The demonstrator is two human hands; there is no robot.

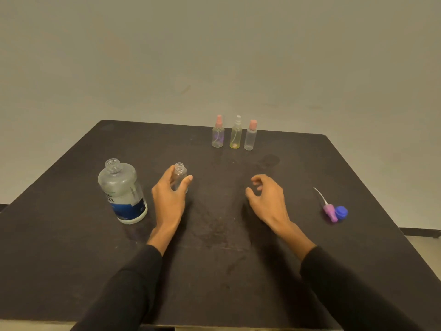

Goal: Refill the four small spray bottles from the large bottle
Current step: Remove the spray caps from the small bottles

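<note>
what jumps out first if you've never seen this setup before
The left hand holds an uncapped small bottle upright on the dark table, beside the open large bottle on its left. Three capped spray bottles stand in a row at the far edge, and a purple spray head lies at the right.

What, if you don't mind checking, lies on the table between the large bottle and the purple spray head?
In the head view, the left hand gripping the uncapped small bottle, then the empty right hand, lie between the large bottle and the purple spray head.
</note>
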